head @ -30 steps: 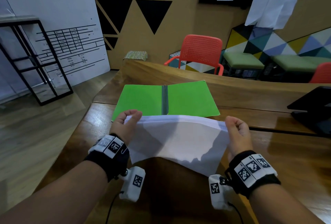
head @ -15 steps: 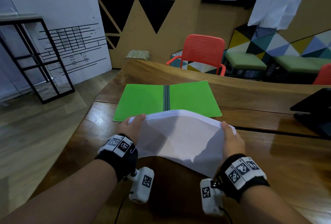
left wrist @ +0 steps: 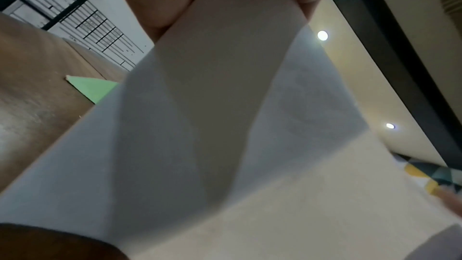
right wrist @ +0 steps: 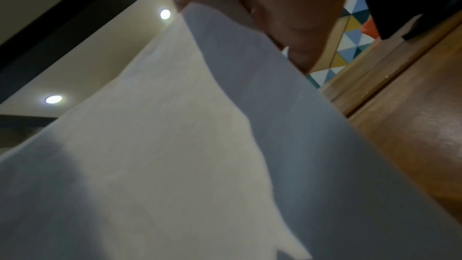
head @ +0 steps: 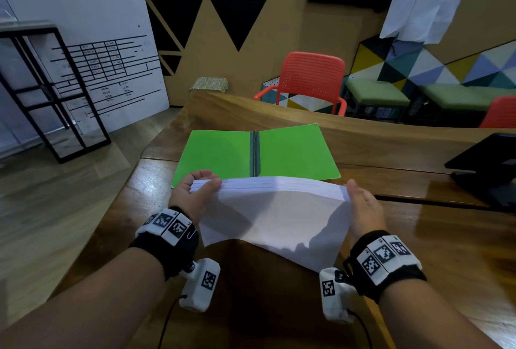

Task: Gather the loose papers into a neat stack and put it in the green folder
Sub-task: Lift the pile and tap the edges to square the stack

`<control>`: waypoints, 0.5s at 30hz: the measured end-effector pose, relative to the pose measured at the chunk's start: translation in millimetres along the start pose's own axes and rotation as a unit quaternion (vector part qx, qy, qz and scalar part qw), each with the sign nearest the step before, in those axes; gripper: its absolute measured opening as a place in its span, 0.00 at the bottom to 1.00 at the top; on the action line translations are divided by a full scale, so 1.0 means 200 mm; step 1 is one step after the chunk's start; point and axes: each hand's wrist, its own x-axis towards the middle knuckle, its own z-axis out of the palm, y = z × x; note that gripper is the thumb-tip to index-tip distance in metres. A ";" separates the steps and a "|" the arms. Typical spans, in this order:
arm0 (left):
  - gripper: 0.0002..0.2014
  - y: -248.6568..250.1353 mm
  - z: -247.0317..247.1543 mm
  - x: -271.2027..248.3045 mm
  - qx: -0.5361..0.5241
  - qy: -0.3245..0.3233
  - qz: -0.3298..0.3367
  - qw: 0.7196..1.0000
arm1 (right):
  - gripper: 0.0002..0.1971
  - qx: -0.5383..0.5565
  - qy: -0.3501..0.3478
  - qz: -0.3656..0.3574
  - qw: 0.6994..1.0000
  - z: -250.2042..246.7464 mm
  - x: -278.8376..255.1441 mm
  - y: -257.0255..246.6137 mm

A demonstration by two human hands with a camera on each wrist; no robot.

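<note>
- Left hand grips the papers; right hand lies flat on their edge.
- Open folder on bench, behind the papers.
- Laptop far right.

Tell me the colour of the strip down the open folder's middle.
Dark grey-green, darker than the bright green folder; the head view shows it best.

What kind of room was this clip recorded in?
Probably an office lounge or coworking space: a long wooden table, a whiteboard with a drawn table, orange plastic chairs, and cushioned benches against a geometric wall.
</note>
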 end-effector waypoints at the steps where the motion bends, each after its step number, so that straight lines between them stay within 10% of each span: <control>1: 0.11 -0.01 -0.01 0.00 0.000 -0.003 -0.003 1.000 | 0.24 0.009 -0.014 -0.001 1.000 -0.02 0.00 0.02; 5: 0.44 -0.07 -0.03 -0.02 0.034 -0.071 -0.005 0.997 | 0.42 0.020 -0.100 0.040 0.994 -0.05 -0.01 0.10; 8: 0.10 -0.06 0.03 -0.07 0.179 -0.013 -0.003 0.984 | 0.20 -0.006 -0.093 0.058 0.994 0.00 -0.02 0.12; 15: 0.16 0.04 -0.05 -0.08 0.044 -0.019 0.027 0.998 | 0.43 0.044 -0.124 0.001 0.991 -0.05 -0.02 0.06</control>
